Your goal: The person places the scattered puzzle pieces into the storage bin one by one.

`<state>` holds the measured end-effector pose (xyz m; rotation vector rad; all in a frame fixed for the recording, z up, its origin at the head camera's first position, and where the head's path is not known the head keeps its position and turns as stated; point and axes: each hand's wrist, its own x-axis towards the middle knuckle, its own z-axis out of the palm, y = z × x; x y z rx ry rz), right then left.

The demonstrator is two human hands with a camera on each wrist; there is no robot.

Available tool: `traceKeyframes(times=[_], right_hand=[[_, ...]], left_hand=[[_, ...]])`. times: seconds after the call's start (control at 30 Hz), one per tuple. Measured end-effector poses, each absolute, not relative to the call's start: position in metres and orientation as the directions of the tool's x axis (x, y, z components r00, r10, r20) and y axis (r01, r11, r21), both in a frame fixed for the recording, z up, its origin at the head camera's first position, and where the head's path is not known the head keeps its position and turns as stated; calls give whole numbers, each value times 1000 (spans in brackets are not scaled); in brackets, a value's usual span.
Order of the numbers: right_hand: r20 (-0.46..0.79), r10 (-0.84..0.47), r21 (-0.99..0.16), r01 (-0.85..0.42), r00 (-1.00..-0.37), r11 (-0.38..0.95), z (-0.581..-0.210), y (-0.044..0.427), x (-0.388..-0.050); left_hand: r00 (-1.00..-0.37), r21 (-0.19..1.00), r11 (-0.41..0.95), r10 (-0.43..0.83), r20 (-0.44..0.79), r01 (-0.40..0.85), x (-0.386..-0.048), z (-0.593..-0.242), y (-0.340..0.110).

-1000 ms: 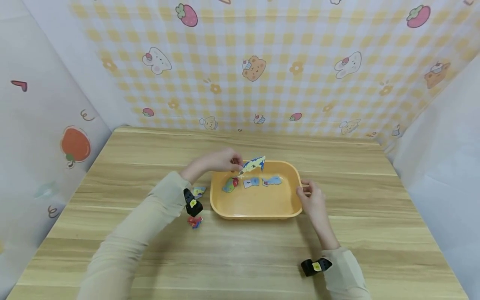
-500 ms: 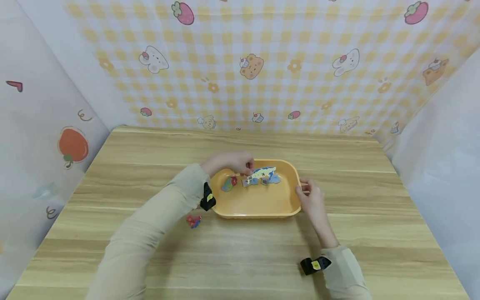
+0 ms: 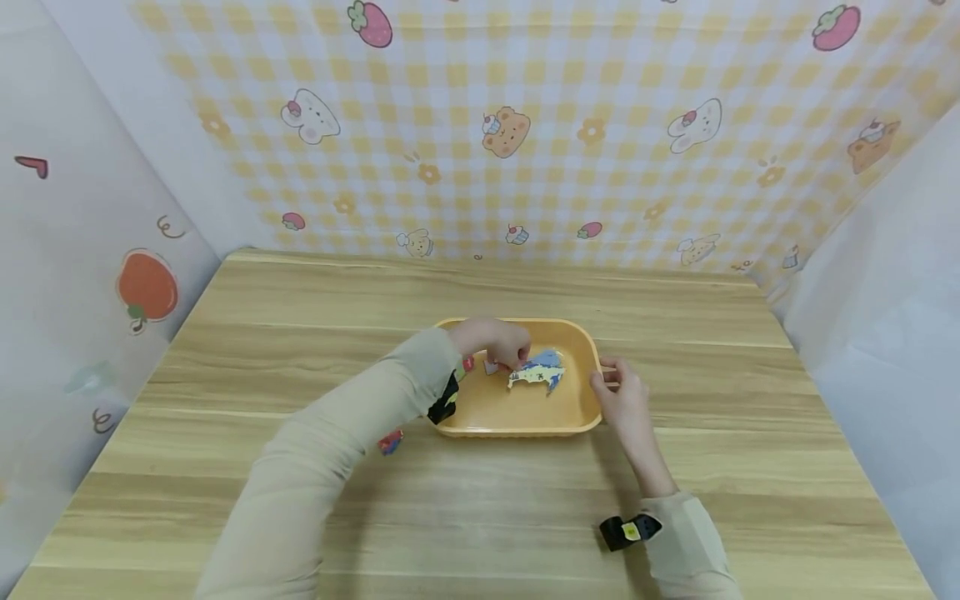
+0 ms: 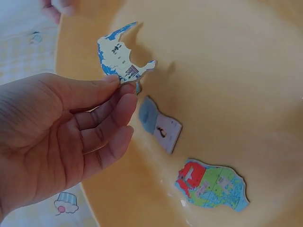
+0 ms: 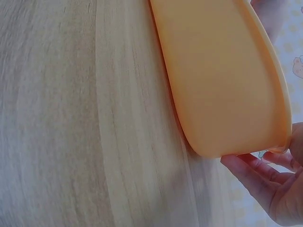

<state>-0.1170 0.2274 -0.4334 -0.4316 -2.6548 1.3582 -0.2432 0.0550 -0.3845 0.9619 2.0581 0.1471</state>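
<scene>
My left hand (image 3: 506, 343) is over the orange plastic tray (image 3: 517, 419), pinching a pale-yellow and blue puzzle piece (image 4: 113, 59) between thumb and fingers. Inside the tray lie a blue and pinkish piece (image 4: 163, 130) and a red, green and blue piece (image 4: 213, 187). A light-blue piece (image 3: 552, 357) shows behind the held one in the head view, partly covered by it. With thumb and fingers at its right end, my right hand (image 3: 624, 396) grips the tray's rim, as the right wrist view (image 5: 279, 182) also has it.
On the wooden table (image 3: 480, 517), left of the tray, a red and blue piece (image 3: 391, 442) lies beside the left sleeve. A checked yellow cloth (image 3: 450, 108) hangs behind the table. Black cameras sit on both wrists.
My left hand has moved right and lower into the tray, carrying the pale-yellow puzzle piece. The left forearm now covers a piece seen earlier on the table. My right hand stays at the rim.
</scene>
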Motion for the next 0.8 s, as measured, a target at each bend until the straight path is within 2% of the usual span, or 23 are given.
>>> traceKeyframes(times=[0.23,0.53,0.8], right_hand=[[-21,311,-814,197,-950,546,-435,227,-117],[-6,317,-815,189,-948,548,-436,228,-117],[-9,318,-812,192,-948,551,-436,228,-118]], left_hand=[[-376,349,731,627,-682,586,-240,-391,62],[-352,407,732,641,-682,546,-237,-394,65],[-363,381,728,639,-678,570,-238,-397,69]])
